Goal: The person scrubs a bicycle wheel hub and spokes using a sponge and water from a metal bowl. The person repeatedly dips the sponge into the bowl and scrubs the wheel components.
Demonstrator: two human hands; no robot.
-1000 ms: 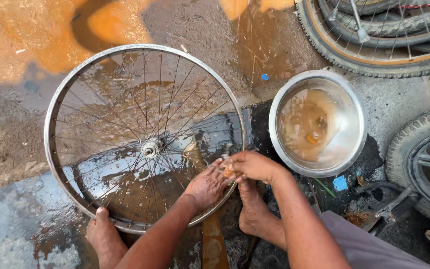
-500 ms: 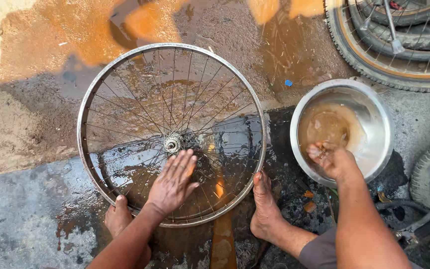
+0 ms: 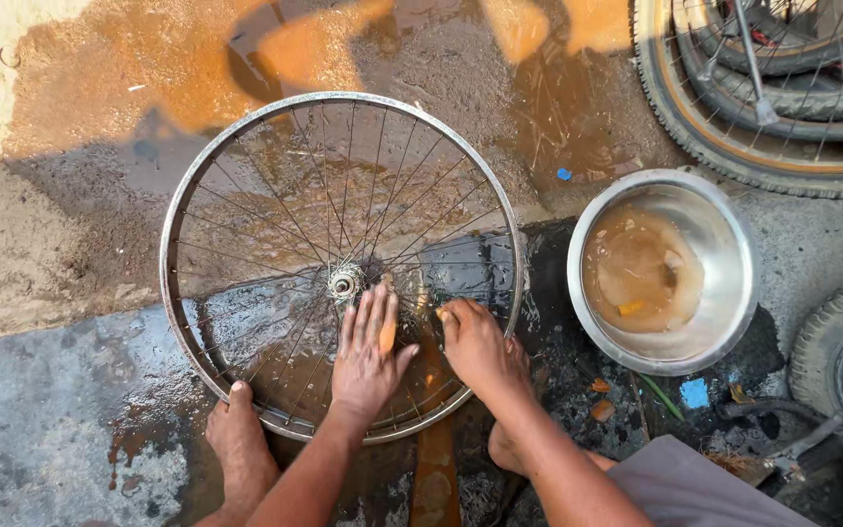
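Wheel: a bare spoked bicycle rim [image 3: 246, 390] lies flat on the wet ground [image 3: 41, 439], directly in front of you, its hub [image 3: 344, 284] at the centre.
Left hand: your left hand [image 3: 368, 346] rests palm down on the spokes just below the hub, fingers straight and spread; its grip is open, holding nothing.
Right hand: your right hand [image 3: 475, 342] sits just beside the left one, on the spokes at the lower right of the rim, fingers curled downward; you cannot tell from this view whether its grip closes on anything.
Feet: your left foot [image 3: 238, 439] presses against the lower left edge of the rim; your right foot [image 3: 506, 451] shows only partly, under the right forearm.
Bowl: a round steel bowl [image 3: 724, 293] of brown, cloudy water stands on the ground to the right of the rim, near it but apart.
Ground: wet, with rusty orange puddles above and under the wheel, dark patches around the bowl.
Surroundings: tyred bicycle wheels [image 3: 734, 146] lie at the top right; another tyre [image 3: 826, 342] shows at the right edge.
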